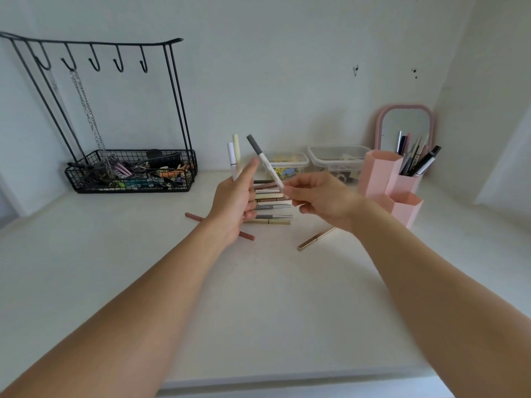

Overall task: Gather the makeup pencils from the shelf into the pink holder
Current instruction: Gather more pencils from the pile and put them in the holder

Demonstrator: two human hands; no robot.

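**Both hands loaded above the pencil pile**

Two bare forearms reach in from the bottom edge, crossing the white shelf (258, 297) toward the middle. The left hand (234, 201) is raised, palm turned inward, fingers curled round two upright pencils: a white pencil (231, 158) and a cream pencil (236, 149) poke up side by side above the thumb. Over to the right hand (319, 198), thumb and fingertips pinching the lower end of a white pencil with a grey cap (264, 162); it tilts up and to the left, grey end highest, its shaft passing just beside the left thumb tip.

Beneath and between the hands, a stack of pencils (273, 206) lies flat on the shelf, packed side by side, beige, brown and grey. A reddish-brown pencil (195, 216) lies slanted under the left wrist, partly hidden by it. A gold pencil (314, 239) lies apart, just below the right wrist.

The pink holder (379, 179) stands at the right, hexagonal tubes clustered together; the rear tube already bristles with pencils and pens (416, 160). Behind it leans a pink-framed mirror (405, 122). Two clear lidded boxes (336, 160) sit against the back wall. Far left, a black wire rack (129, 173) with hooks, a chain hanging down, its basket full of small clips.
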